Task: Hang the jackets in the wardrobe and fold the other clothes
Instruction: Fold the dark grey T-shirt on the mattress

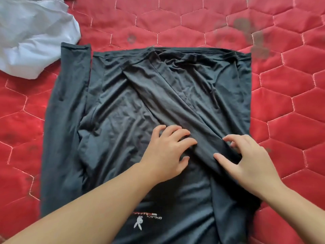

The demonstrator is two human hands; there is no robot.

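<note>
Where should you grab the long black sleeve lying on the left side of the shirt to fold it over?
Grab the long black sleeve near its far cuff end, by the white crumpled cloth, coming from the left. That end lies flat on the red quilted mattress, clear of the shirt body, so fingers could probably slip under its outer edge.

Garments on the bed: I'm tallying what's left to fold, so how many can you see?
2. A black shirt is spread mid-bed under both hands; a crumpled white garment lies at the far-left corner. Others may be out of view.
</note>
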